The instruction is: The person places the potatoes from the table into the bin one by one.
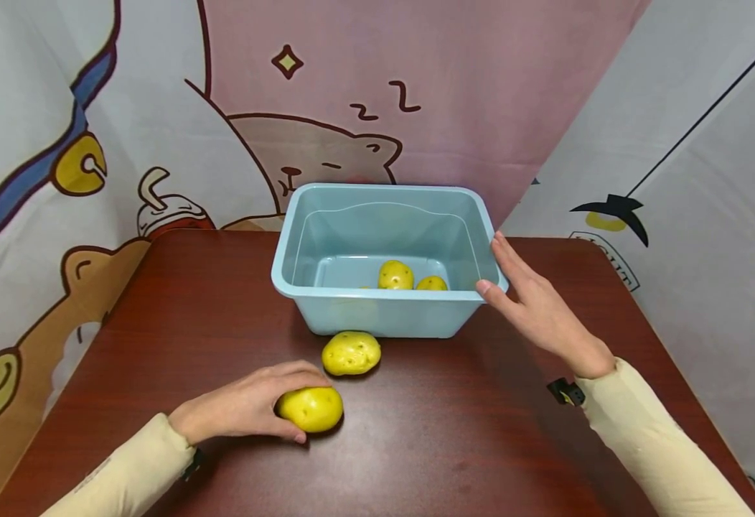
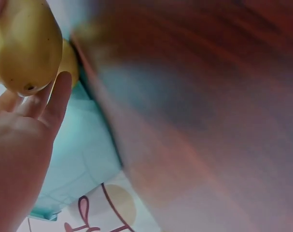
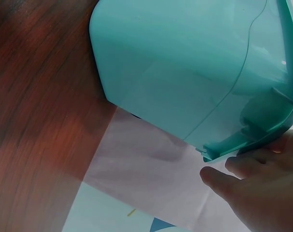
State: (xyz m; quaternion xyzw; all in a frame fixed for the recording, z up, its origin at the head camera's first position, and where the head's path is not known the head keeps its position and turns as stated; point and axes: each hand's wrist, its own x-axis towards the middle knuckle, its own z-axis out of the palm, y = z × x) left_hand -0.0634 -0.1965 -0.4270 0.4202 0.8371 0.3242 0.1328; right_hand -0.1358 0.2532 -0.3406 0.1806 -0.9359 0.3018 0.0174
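In the head view my left hand (image 1: 258,401) grips a yellow potato (image 1: 313,409) at the table's front, thumb low on its near side and fingers over its top. The left wrist view shows this potato (image 2: 28,46) large, against the palm side of the fingers. A second potato (image 1: 352,353) lies just beyond, close to the front wall of a light blue plastic bin (image 1: 384,314). My right hand (image 1: 539,305) rests its fairly straight fingers and thumb on the bin's right rim. Inside the bin sit potatoes (image 1: 395,275), partly hidden by the front rim.
The bin stands on a dark reddish-brown wooden table (image 1: 455,431), toward its back edge. Behind and beside the table hangs a curtain (image 1: 468,86) printed with cartoon figures. A small dark device (image 1: 566,393) is at the right wrist.
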